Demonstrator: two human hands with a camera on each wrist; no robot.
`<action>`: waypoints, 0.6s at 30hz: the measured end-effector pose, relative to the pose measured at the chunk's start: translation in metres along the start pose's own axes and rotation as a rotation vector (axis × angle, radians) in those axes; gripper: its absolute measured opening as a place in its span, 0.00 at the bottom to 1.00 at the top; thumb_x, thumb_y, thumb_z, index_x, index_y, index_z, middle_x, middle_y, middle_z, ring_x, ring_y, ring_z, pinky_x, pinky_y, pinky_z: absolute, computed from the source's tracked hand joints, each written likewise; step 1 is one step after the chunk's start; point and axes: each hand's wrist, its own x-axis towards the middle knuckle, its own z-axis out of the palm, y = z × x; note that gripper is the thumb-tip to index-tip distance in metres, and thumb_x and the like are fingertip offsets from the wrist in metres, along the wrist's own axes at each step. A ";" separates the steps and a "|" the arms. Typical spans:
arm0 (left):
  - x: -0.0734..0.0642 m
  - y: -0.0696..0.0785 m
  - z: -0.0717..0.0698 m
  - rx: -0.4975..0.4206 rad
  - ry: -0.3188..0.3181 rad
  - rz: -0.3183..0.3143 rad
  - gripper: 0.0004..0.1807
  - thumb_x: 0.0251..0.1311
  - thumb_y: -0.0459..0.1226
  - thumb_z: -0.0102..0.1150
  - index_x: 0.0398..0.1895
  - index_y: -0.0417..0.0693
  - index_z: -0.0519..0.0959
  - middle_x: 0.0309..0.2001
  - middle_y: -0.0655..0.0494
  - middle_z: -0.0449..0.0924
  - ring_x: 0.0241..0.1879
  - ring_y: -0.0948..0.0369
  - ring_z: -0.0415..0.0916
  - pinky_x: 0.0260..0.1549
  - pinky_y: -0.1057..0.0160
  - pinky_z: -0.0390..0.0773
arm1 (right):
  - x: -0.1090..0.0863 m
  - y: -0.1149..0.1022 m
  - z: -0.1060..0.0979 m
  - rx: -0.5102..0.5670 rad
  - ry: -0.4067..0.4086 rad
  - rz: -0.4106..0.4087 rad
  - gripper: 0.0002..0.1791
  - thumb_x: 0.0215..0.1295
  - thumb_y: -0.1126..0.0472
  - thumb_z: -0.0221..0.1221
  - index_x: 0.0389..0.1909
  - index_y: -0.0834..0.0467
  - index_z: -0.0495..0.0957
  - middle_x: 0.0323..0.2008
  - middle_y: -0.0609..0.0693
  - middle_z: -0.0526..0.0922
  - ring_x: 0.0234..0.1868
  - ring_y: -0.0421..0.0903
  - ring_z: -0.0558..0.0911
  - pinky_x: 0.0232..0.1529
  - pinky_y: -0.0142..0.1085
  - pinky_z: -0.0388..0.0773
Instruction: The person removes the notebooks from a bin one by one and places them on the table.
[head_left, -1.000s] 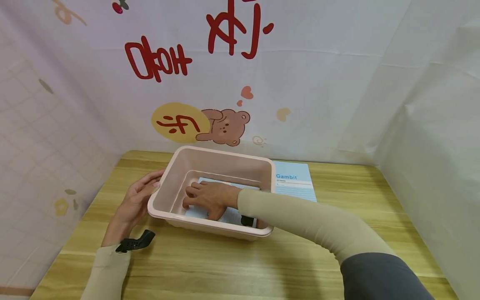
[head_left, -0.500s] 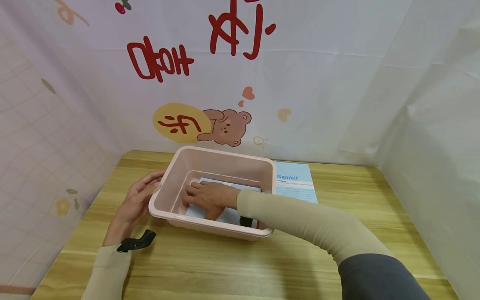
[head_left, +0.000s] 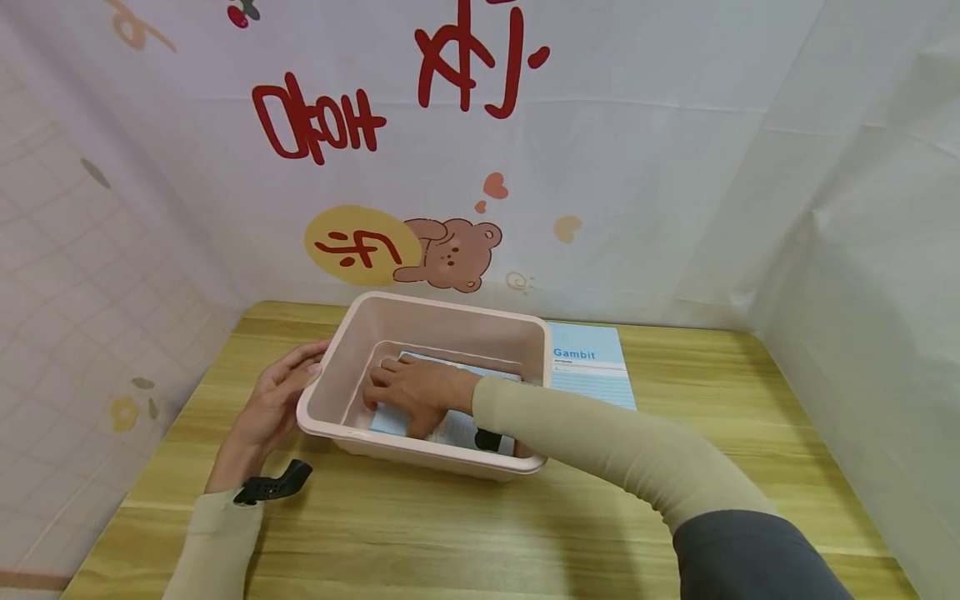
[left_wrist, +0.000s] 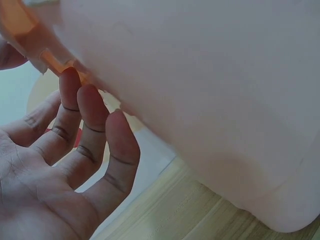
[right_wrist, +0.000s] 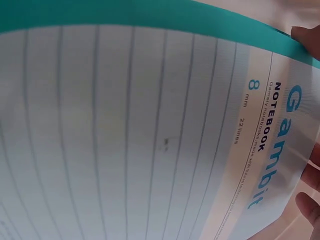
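A pale pink plastic bin point(head_left: 450, 327) stands on the wooden table. My left hand point(head_left: 272, 404) holds its left rim, with fingertips curled up against the rim's underside in the left wrist view. Inside the bin, my right hand point(head_left: 416, 392) grips a light blue Gambit notebook point(head_left: 459, 431) at its end. The right wrist view shows this lined cover point(right_wrist: 150, 130) close up, with a teal spine point(right_wrist: 125, 14). There the thumb lies on the spine edge and other fingertips at the end and opposite edge. Part of the notebook is hidden beneath the hand and sleeve.
Another light blue Gambit notebook point(head_left: 588, 362) lies on the table point(head_left: 697, 375) beside the bin's right wall, partly covered by the bin and sleeve. A printed white curtain point(head_left: 637, 167) hangs behind the table and along both sides. A black strap point(head_left: 273, 483) circles the left wrist.
Inside the bin, the notebook's far edge has risen slightly, and my right hand has shifted a little left. My left hand and the bin stay in place.
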 end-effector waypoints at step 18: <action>-0.001 0.000 -0.001 0.030 0.012 0.000 0.19 0.79 0.30 0.42 0.66 0.46 0.73 0.60 0.62 0.81 0.56 0.68 0.80 0.49 0.69 0.82 | -0.001 0.002 -0.004 -0.093 0.066 -0.010 0.36 0.57 0.29 0.61 0.63 0.37 0.68 0.63 0.43 0.72 0.69 0.44 0.66 0.78 0.51 0.55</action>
